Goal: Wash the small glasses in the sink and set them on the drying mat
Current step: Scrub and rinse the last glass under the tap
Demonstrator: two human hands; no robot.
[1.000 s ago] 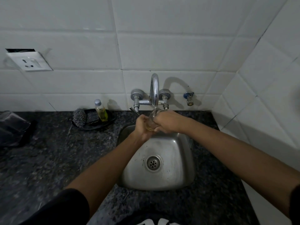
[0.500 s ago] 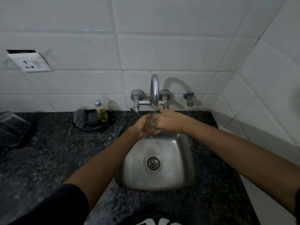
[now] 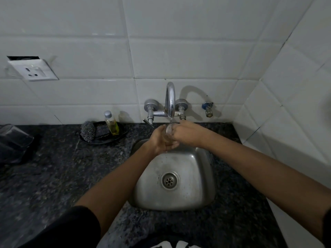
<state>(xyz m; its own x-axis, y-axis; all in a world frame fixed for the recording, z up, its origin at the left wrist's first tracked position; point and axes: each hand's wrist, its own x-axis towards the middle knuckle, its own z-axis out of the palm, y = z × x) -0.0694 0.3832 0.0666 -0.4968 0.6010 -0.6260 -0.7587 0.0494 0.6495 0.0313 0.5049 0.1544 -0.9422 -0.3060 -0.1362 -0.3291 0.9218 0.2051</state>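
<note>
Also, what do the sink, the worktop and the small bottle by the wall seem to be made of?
The sink looks like brushed stainless steel: grey, dull sheen, soft reflections. The worktop seems polished dark stone, probably granite, by its black and grey speckles. The small bottle is clear, holds yellow liquid and has a silver cap; plastic seems likely, but glass is possible.

Two bare forearms are seen, with a short black sleeve [image 3: 71,228] worn on the left arm. A dark garment with white lettering [image 3: 170,245], apparently a printed T-shirt, is glimpsed at the bottom edge. The lettering cannot be read.
</note>
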